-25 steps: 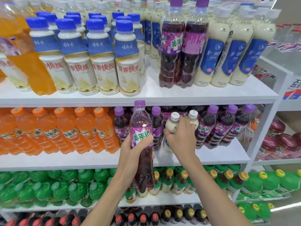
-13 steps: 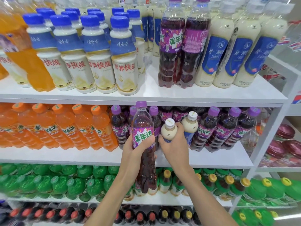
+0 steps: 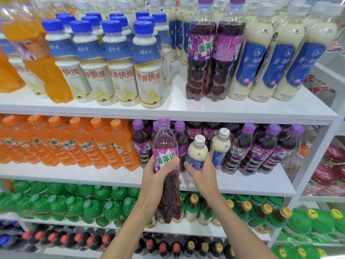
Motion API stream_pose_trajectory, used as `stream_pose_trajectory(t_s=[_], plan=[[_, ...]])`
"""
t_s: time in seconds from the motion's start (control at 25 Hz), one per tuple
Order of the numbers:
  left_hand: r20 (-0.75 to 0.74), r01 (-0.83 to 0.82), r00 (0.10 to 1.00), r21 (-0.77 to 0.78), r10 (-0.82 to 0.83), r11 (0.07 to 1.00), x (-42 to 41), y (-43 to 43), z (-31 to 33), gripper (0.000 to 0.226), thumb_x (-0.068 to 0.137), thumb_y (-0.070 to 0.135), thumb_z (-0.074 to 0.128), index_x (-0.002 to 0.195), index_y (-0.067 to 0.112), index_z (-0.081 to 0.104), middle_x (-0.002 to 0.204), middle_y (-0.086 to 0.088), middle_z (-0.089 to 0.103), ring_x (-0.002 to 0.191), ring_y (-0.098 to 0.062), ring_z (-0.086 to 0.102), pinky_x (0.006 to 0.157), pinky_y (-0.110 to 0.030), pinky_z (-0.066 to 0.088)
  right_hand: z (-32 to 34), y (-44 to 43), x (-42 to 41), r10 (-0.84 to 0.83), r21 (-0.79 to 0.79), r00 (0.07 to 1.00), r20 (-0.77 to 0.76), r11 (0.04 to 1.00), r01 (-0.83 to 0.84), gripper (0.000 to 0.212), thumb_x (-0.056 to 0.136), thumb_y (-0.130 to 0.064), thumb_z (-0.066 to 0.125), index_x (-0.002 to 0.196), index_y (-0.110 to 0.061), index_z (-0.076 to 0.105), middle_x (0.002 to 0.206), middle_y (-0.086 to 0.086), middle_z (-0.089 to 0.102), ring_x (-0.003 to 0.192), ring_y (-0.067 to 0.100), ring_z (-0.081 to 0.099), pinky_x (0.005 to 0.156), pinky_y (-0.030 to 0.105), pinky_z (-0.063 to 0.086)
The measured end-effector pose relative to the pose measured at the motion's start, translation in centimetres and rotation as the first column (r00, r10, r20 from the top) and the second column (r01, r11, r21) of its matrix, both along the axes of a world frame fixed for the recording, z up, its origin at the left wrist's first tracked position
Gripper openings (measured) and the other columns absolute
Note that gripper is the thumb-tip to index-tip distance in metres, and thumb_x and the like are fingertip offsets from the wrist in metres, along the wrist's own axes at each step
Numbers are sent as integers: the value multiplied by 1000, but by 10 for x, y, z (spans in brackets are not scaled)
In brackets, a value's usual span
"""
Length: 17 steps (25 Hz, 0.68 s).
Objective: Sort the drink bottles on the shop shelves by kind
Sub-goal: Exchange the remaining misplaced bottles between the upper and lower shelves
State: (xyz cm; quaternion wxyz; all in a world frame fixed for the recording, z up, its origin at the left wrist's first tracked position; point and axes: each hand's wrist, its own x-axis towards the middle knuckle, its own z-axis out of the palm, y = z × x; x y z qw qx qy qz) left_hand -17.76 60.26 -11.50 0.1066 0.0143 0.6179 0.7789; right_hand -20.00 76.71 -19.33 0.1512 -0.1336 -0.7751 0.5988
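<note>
Head view: the person is facing the drinks shelving, and both hands are working at the front of the middle shelf [image 3: 93,176].
Left hand [image 3: 155,176]: it is clasping a purple soda bottle [image 3: 165,159] round the label. The bottle is upright, out in front of the shelf edge.
Right hand [image 3: 203,176]: its fingers are curling round the lower body of a small cream bottle [image 3: 197,152].
Just changed: a second ago that cream bottle was standing back in the purple row [image 3: 261,146] with the hand closing on it. Now it is coming forward out of the line and tipping left, almost touching the purple bottle. Whether its base is clear of the shelf, I cannot tell.
Left behind: a second cream bottle [image 3: 220,144] is standing just to the right, wedged among the purple ones.
Top shelf [image 3: 242,109]: two big purple bottles [image 3: 202,53] are sitting beside the tall cream bottles [image 3: 276,58].
What it means: a swap looks to be under way. A gap is opening in the purple row, likely for the left hand's bottle, and the cream one probably belongs up top.
Progress: early, with several strays showing.
</note>
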Motion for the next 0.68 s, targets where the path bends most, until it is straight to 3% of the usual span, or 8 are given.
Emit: stream_pose_trajectory(t_s=[0.2, 0.32, 0.4, 0.56, 0.68], plan=[[-13, -2, 1000, -1, 2, 1000, 2, 0, 1, 37, 80, 37, 78, 109, 17, 68, 83, -10, 72, 71, -33, 70, 65, -39, 57, 9, -2, 18, 66, -147, 998, -24, 987, -69, 57, 90, -18, 78, 119, -53, 43, 114, -9, 66, 98, 6, 68, 77, 22, 57], [-21, 6, 1000, 16, -6, 1000, 4, 2, 5, 36, 79, 35, 77, 108, 15, 67, 81, -10, 71, 68, -30, 69, 63, -39, 57, 26, 2, 28, 93, -223, 995, -48, 970, -101, 59, 91, -19, 77, 138, -38, 45, 114, -7, 68, 94, 3, 69, 72, 23, 55], [-26, 16, 1000, 23, -16, 1000, 6, 3, 7, 36, 80, 34, 77, 106, 13, 66, 80, -15, 69, 65, -31, 67, 62, -41, 56, 38, 5, 36, 88, -285, 994, -64, 953, -102, 52, 90, -23, 78, 134, -32, 50, 105, -7, 70, 90, 7, 70, 70, 25, 54], [-27, 29, 999, 33, -28, 999, 8, 8, 5, 38, 80, 35, 77, 106, 10, 65, 79, -20, 65, 63, -31, 65, 60, -40, 56, 58, 16, 54, 60, -359, 994, -87, 929, -88, 40, 85, -29, 79, 119, -29, 58, 95, 6, 70, 89, 30, 71, 76, 46, 59], [-27, 37, 999, 46, -36, 998, 8, 15, 0, 39, 79, 35, 79, 108, 13, 66, 80, -16, 66, 64, -32, 65, 61, -40, 55, 69, 25, 68, 43, -402, 995, -93, 912, -77, 46, 77, -32, 78, 118, -24, 58, 95, 13, 69, 83, 28, 71, 73, 42, 60]])
